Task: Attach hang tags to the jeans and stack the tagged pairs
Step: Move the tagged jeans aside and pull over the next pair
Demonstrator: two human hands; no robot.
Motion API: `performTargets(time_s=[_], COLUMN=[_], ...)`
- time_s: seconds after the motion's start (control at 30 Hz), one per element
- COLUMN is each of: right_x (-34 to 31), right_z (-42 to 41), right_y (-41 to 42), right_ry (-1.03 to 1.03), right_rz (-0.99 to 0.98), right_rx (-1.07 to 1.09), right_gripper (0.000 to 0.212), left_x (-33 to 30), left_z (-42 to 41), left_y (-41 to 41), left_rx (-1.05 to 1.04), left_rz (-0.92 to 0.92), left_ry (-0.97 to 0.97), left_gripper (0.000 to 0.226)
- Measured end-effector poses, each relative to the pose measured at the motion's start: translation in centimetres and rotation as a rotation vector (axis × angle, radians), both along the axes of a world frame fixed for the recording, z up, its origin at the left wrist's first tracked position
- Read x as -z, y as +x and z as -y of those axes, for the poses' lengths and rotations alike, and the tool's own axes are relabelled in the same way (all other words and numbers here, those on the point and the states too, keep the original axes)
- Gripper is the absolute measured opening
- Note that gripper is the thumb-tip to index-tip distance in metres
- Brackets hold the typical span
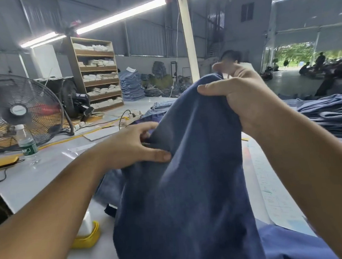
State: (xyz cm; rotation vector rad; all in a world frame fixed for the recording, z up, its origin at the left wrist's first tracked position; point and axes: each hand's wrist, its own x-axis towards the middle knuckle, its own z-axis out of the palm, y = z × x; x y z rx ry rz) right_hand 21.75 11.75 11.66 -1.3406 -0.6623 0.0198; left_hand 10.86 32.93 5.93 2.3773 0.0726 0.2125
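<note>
A dark blue pair of jeans [191, 168] hangs lifted above the white table [34, 179], filling the middle of the view. My right hand [242, 98] grips its top edge high up, fingers curled round a bunch of cloth. Lower and to the left, my left hand [135, 146] pinches a fold of the same pair, thumb pressed on the fabric. A stack of blue jeans [331, 116] lies on the table at the right. No hang tag is visible on the held pair.
A water bottle [26, 142] and a large fan [19, 109] stand at the left. A yellow and white object [88, 234] sits by my left forearm. Printed paper sheets [271, 193] lie at the right. A person [231, 57] is behind the jeans; shelves [99, 73] stand further back.
</note>
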Motion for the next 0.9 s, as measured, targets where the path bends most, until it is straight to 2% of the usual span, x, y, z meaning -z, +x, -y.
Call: performTargets(time_s=[0.07, 0.13, 0.2, 0.27, 0.33, 0.47, 0.53, 0.6, 0.73, 0.8, 0.83, 0.9], right_x=[0.0, 0.1, 0.1, 0.0, -0.2, 0.1, 1.1, 2.3, 7.0, 9.5, 10.6, 11.6], right_z=[0.2, 1.0, 2.3, 3.6, 4.9, 6.5, 6.6, 6.6, 6.4, 6.6, 7.1, 7.9], right_y=[-0.2, -0.1, 0.5, 1.0, 1.4, 1.6, 1.6, 1.7, 1.1, 0.6, 0.4, -0.2], right_ry=[-0.051, -0.147, -0.253, -0.356, -0.391, -0.295, -0.186, -0.102, -0.217, -0.312, -0.393, -0.495], right_rz=[0.052, 0.132, 0.187, 0.229, 0.266, 0.258, 0.213, 0.238, 0.190, 0.202, 0.254, 0.455], right_rx=[0.019, 0.074, 0.111, 0.076, 0.043, -0.071, -0.172, -0.197, -0.094, 0.019, 0.094, 0.266], right_gripper=[0.074, 0.078, 0.067, 0.047, 0.042, 0.071, 0.092, 0.103, 0.118, 0.103, 0.085, 0.035], left_x=[0.1, 0.0, -0.5, -1.3, -2.3, -4.9, -5.9, -6.5, -6.8, -6.4, -6.0, -4.7], left_z=[0.8, 0.8, 0.5, 0.4, 0.5, 1.2, 1.9, 2.9, 5.5, 6.8, 7.3, 7.9], left_y=[0.1, 0.2, 0.0, 0.2, 0.6, 1.8, 2.7, 3.7, 5.5, 6.1, 6.3, 6.5], left_rx=[0.088, 0.096, 0.078, 0.019, -0.067, -0.147, -0.203, -0.256, -0.335, -0.337, -0.316, -0.246], left_rz=[-0.009, 0.096, 0.232, 0.363, 0.473, 0.600, 0.678, 0.775, 0.895, 0.926, 0.938, 0.915], left_ry=[-0.036, -0.071, -0.090, -0.031, 0.040, 0.088, 0.163, 0.165, 0.132, 0.086, 0.065, 0.021], left_gripper=[0.052, 0.033, 0.022, 0.020, 0.018, 0.023, 0.021, 0.020, 0.028, 0.024, 0.025, 0.026])
